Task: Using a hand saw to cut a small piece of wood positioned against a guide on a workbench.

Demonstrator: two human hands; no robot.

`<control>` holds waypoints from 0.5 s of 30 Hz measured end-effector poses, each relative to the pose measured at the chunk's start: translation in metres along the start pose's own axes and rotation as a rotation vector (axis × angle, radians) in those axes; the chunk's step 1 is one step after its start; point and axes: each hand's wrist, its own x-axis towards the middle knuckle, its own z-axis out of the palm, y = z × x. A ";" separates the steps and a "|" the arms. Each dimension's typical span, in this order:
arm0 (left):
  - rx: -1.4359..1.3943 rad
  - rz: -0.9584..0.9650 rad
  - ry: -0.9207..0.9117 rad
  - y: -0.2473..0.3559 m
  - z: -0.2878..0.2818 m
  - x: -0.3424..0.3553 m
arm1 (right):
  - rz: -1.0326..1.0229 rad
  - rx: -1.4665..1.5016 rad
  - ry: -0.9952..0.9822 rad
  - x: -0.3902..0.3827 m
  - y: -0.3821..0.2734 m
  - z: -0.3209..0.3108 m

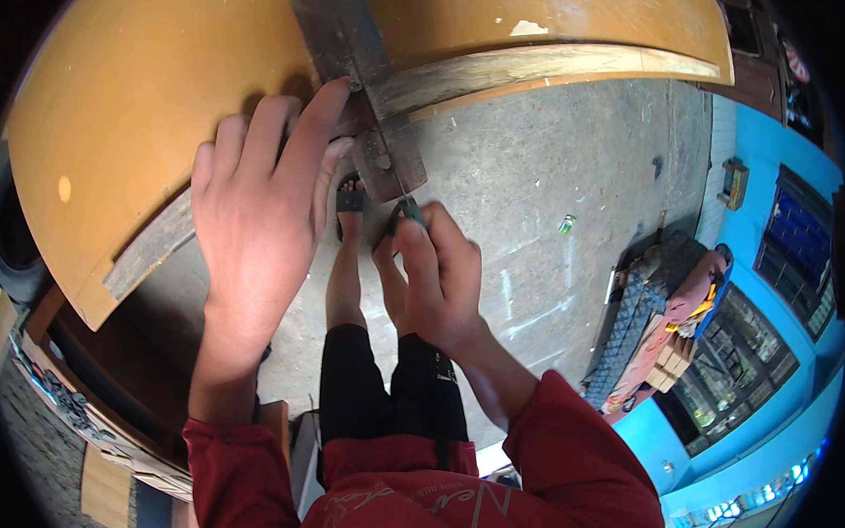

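A narrow dark brown board (pixel 340 48) lies across the edge of an orange-brown tabletop (pixel 155 78), its near end jutting out over the floor. My left hand (pixel 257 191) grips the board's left side, the index fingertip on top by a small round bolt head and the thumb against the edge. The other fingers rest along the table edge. Just below the board's near end, my right hand (pixel 441 273) is closed round a small dark-handled tool (pixel 408 209). Its thin tip meets the board's end; my fingers hide most of it, so its exact kind does not show.
A pale wooden strip (pixel 564 65) runs along the tabletop's near edge. Concrete floor (pixel 522 195) lies below, with a small green wrapper (pixel 567 224) on it. Piled cushions and cloths (pixel 661 302) stand by the blue wall (pixel 763 140) at right. A dark tyre (pixel 12 241) is at far left.
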 end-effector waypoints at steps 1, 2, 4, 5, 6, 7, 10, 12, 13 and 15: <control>0.004 0.007 0.025 0.001 0.004 0.003 | -0.020 0.063 0.017 0.008 -0.001 0.002; 0.008 0.039 0.018 0.000 0.003 0.004 | 0.028 0.044 -0.016 0.004 0.000 0.001; -0.009 -0.002 -0.006 0.002 0.002 0.002 | 0.058 0.047 -0.010 -0.019 0.000 -0.009; -0.001 0.034 -0.017 0.000 0.000 0.000 | 0.088 0.034 -0.040 -0.033 0.000 -0.012; 0.009 0.015 -0.024 0.000 -0.001 0.000 | 0.025 -0.014 -0.049 -0.047 0.010 -0.017; 0.023 -0.011 -0.032 0.001 0.000 -0.001 | -0.032 -0.016 -0.010 -0.047 0.007 -0.017; 0.016 0.001 -0.018 0.004 0.003 0.002 | -0.066 -0.016 0.076 -0.024 -0.003 -0.009; 0.016 0.019 -0.016 0.007 0.006 0.004 | -0.049 -0.026 0.017 0.006 -0.008 -0.005; 0.020 0.018 -0.020 0.005 0.004 0.003 | -0.051 -0.016 0.026 0.009 -0.009 -0.002; 0.024 0.016 -0.015 0.004 0.004 0.002 | -0.051 -0.049 0.016 0.011 -0.010 0.003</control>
